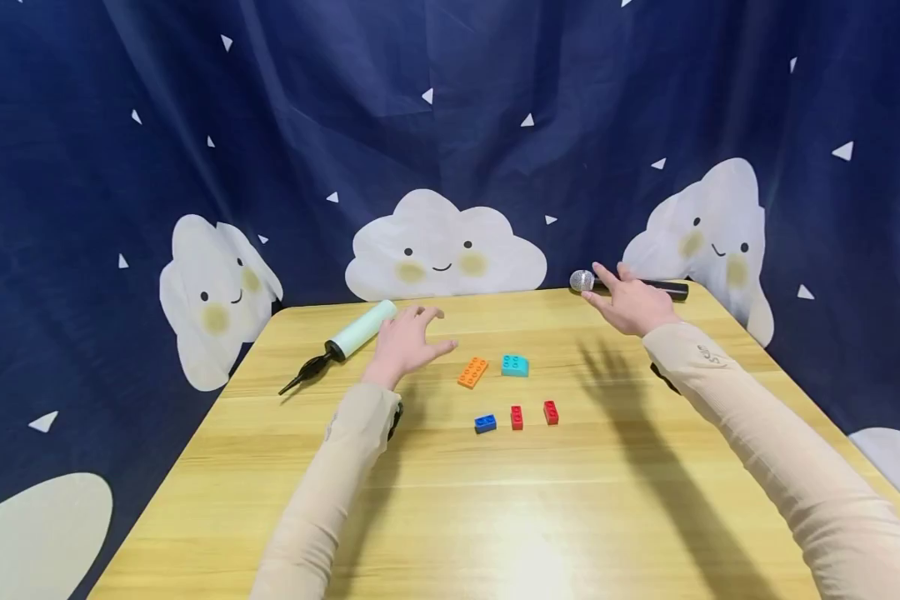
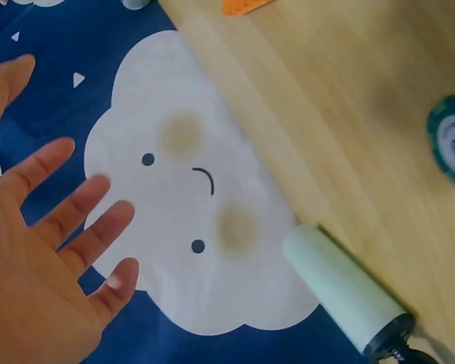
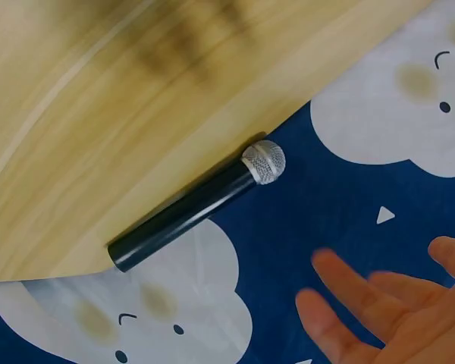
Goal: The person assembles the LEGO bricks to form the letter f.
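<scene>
My left hand hovers over the table beside a pale green hand pump with a black nozzle; its fingers are spread and hold nothing. In the left wrist view the same pump lies apart from the fingers. My right hand is raised near the far right edge, overlapping a black microphone with a silver mesh head. The right wrist view shows the microphone lying on the table, with loose fingers away from it.
Between the hands lie an orange brick, a turquoise brick, a blue brick and two red bricks. A green-rimmed round chip shows in the left wrist view. A dark blue cloud-print curtain hangs behind the table.
</scene>
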`<state>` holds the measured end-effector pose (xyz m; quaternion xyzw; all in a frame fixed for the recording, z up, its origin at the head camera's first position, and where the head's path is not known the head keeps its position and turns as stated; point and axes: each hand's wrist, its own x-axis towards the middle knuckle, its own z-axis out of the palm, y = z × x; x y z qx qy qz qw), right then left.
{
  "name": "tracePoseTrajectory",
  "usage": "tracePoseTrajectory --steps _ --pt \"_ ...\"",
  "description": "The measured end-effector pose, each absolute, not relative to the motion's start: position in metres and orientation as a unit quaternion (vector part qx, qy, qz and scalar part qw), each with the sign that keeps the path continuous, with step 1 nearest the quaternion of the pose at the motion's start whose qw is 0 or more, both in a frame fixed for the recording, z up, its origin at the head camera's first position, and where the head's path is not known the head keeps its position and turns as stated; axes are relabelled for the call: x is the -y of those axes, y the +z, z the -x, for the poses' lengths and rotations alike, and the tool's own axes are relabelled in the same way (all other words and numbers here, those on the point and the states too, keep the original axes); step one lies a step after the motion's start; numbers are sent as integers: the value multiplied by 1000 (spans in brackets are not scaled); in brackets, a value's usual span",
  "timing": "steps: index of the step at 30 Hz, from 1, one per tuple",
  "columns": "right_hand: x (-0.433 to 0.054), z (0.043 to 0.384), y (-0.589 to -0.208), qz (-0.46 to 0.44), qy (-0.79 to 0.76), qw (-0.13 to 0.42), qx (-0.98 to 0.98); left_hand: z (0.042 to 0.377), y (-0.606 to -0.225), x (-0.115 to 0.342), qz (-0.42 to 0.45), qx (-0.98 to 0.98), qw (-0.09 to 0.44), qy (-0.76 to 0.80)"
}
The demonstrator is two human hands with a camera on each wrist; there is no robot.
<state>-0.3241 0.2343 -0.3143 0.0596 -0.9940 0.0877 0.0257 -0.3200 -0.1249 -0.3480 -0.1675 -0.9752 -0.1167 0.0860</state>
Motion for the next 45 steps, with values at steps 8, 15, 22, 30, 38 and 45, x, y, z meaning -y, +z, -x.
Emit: tracePoseTrajectory --steps 8,15,22,30,38,45 --pt "-233 316 -323 -76 136 7 988 308 -371 117 232 964 -26 -129" --pt "-228 311 -347 -146 199 -36 968 293 -390 87 288 948 -56 -120" --pt "-204 294 -377 -137 319 -164 923 289 -408 59 287 950 -45 -116" --pt "-186 281 -408 -110 395 -240 880 290 -425 49 257 956 -51 -130" --pt "-184 275 -423 -82 418 -244 871 292 -435 43 263 949 -49 -168" --pt "-182 272 -430 -75 445 -237 860 292 -441 39 266 945 -53 -181"
